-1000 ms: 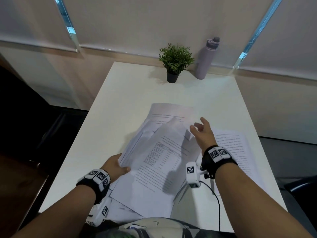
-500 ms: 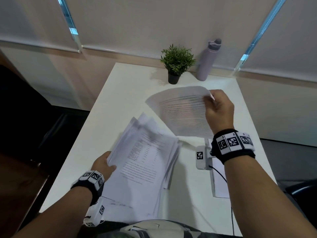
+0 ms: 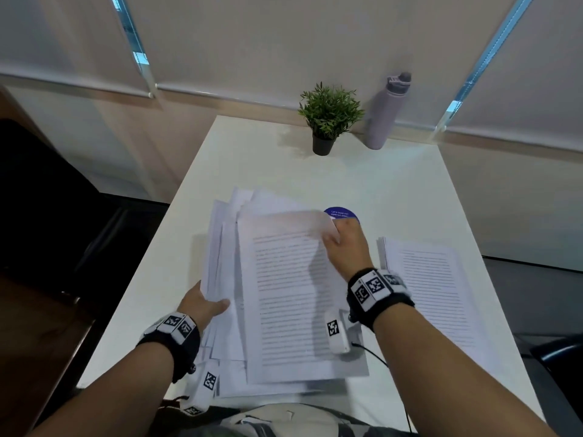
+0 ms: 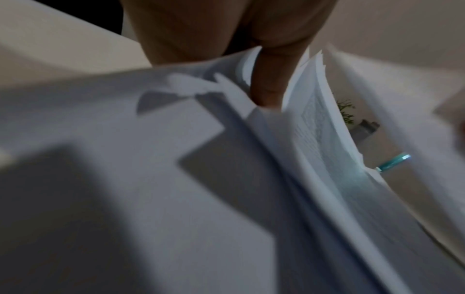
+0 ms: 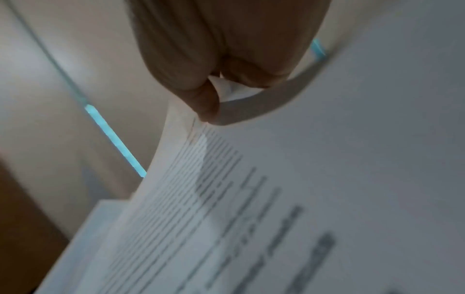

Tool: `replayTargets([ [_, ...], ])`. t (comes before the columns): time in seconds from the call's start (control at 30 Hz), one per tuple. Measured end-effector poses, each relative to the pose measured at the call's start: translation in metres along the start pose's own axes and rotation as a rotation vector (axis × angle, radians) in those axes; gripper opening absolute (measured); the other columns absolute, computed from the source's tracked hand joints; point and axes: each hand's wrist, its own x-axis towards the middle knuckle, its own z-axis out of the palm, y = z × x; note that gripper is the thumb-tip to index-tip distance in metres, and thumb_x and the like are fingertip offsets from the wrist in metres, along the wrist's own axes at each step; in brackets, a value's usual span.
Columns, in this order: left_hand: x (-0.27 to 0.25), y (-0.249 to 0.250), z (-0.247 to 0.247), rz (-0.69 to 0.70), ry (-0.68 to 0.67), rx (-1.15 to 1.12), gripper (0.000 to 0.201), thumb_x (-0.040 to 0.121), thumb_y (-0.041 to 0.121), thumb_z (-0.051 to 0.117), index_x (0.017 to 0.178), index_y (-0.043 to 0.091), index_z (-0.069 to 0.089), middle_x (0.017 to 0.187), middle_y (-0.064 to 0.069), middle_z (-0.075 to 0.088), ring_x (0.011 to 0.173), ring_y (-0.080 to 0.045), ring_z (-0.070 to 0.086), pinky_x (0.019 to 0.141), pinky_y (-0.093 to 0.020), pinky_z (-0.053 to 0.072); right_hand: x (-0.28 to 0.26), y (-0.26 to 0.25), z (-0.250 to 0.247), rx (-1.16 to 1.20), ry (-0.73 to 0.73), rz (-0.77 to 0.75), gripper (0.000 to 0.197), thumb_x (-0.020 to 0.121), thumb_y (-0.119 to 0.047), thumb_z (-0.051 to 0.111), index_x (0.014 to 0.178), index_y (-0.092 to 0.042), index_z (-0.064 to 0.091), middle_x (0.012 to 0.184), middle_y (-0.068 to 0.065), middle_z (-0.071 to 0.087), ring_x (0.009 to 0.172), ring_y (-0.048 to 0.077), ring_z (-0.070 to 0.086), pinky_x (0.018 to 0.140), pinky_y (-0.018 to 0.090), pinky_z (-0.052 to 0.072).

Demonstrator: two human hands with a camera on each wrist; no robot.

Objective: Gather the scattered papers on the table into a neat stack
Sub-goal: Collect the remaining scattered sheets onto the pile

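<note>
A loose pile of printed papers [image 3: 230, 279] is held at its left edge by my left hand [image 3: 205, 302], thumb on top; the left wrist view shows a finger [image 4: 268, 85] tucked between the sheets [image 4: 314, 127]. My right hand [image 3: 342, 238] pinches the far right corner of a printed sheet [image 3: 290, 294] that lies on top of the pile; in the right wrist view the thumb and fingers [image 5: 203, 103] squeeze that curled corner of the sheet [image 5: 251, 199]. Another printed sheet [image 3: 432, 294] lies flat on the white table [image 3: 394, 190] to the right.
A small potted plant [image 3: 328, 116] and a grey bottle [image 3: 386, 111] stand at the table's far edge. A blue round sticker [image 3: 342, 212] shows just beyond my right hand. A dark chair [image 3: 558, 361] sits at the right.
My right hand carried the lifted sheet down and toward me, laying it on the pile held by my left hand. The pile now lies flatter.
</note>
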Motion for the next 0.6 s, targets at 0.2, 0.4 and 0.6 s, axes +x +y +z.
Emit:
replayTargets([
  [0.2, -0.006, -0.004, 0.017, -0.017, -0.107, -0.143, 0.067, 0.074, 0.003, 0.075, 0.133, 0.004, 0.044, 0.131, -0.013, 0.056, 0.118, -0.029, 0.053, 0.108, -0.045, 0.038, -0.022, 0.047, 0.011, 0.479, 0.020, 0.419, 0.017, 0.087, -0.012, 0.058, 0.102, -0.005, 0.060, 0.117, 0.019, 0.060, 0.110, 0.036, 0.059, 0.094, 0.044, 0.049],
  [0.4, -0.018, 0.001, 0.026, 0.034, -0.153, -0.102, 0.064, 0.085, 0.030, 0.063, 0.140, 0.011, 0.036, 0.138, -0.007, 0.049, 0.130, -0.026, 0.044, 0.103, -0.033, 0.035, -0.026, 0.055, 0.017, 0.319, 0.121, 0.407, 0.026, 0.083, -0.004, 0.048, 0.100, -0.024, 0.051, 0.103, 0.008, 0.064, 0.095, 0.030, 0.062, 0.085, 0.041, 0.053],
  [0.6, -0.014, -0.012, 0.028, 0.086, -0.198, 0.278, 0.088, 0.070, 0.023, 0.080, 0.142, 0.010, 0.031, 0.140, -0.009, 0.048, 0.125, -0.026, 0.049, 0.107, -0.036, 0.040, -0.040, 0.067, 0.034, 0.240, 0.098, 0.412, 0.044, 0.086, 0.000, 0.046, 0.125, -0.020, 0.048, 0.125, 0.011, 0.055, 0.106, 0.029, 0.056, 0.092, 0.036, 0.047],
])
